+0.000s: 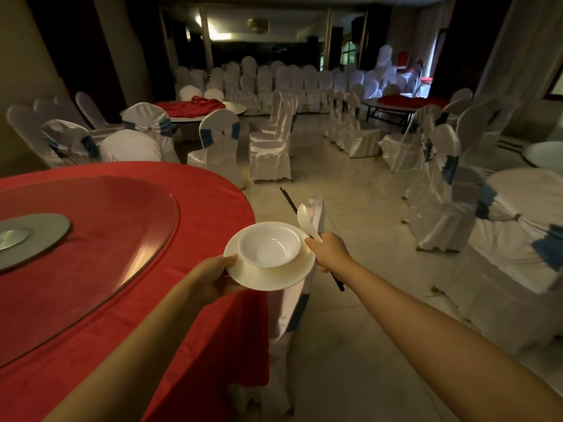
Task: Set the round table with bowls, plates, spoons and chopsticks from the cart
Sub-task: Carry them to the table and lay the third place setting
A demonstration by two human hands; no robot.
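- Presently, left hand (213, 277), lower centre of the frame: thumb lies on top of the near-left rim of a white plate (274, 277), remaining fingers are hidden under it. The hand grips the plate.
- Right hand (330, 252), just right of centre: fingers (313, 245) are curled round a pair of black chopsticks (288, 200) and the handle of a white spoon (305, 218), both held together in one grasp.
- Spoon: bowl end points up and away, above the hand and just beside the plate's far-right rim.
- Chopsticks: tips extend toward upper centre, butt ends project below the hand toward the floor (350, 345).
- Plate: held level at frame centre, overlapping the right edge of the round table (189, 208). Contact with the cloth cannot be told.
- Bowl (269, 245): white, upright, seated on the plate.
- Round table: fills the left half of the frame, covered in a red cloth, with a glass turntable (128, 214) on it and a grey hub (39, 236) at far left.
- Covered chair (292, 315): white with a blue sash, tucked against the table directly below the plate.
- Background, upper centre: rows of white-covered chairs (268, 77).
- Upper left: a second table (195, 106) with red cloth heaped on it.
- Upper right: a third table (408, 101), red-topped.
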